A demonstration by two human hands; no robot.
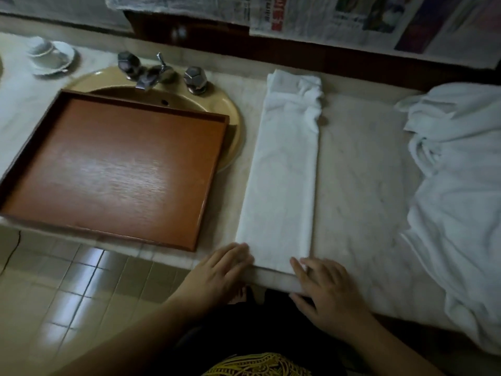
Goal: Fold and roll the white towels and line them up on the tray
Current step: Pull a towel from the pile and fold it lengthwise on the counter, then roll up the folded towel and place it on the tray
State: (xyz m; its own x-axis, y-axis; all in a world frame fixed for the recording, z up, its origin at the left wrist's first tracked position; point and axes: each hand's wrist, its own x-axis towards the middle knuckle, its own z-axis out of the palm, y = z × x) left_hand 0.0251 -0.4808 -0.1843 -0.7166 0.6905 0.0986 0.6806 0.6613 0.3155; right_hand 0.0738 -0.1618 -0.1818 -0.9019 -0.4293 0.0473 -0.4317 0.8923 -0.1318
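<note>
Where the pale counter (360, 169) begins at the far left, a white cup and saucer (53, 57) sit near its back edge, the cup lying tipped on the saucer. Just right of them a tan oval sink (230, 115) is set into the counter, with a metal faucet (147, 74) and two faceted knobs behind it. A wooden tray (119, 169) with a dark raised rim lies over most of the sink, its near edge reaching the front of the counter, and nothing rests on it. Beside the tray, apart from it, a white towel (284, 172) is folded into a long narrow strip running from the front edge toward the back, smooth along most of its length and bunched at the far end. The left hand (222, 270) lies flat with fingers spread at the strip's near left corner, gripping nothing. The right hand (322, 291) rests open on the near right corner and the counter edge, fingertips on the cloth, likewise not clasping it. Farther right a loose heap of white towels (458, 202) covers the counter's end. Newspaper sheets (325, 17) hang along the wall behind.
</note>
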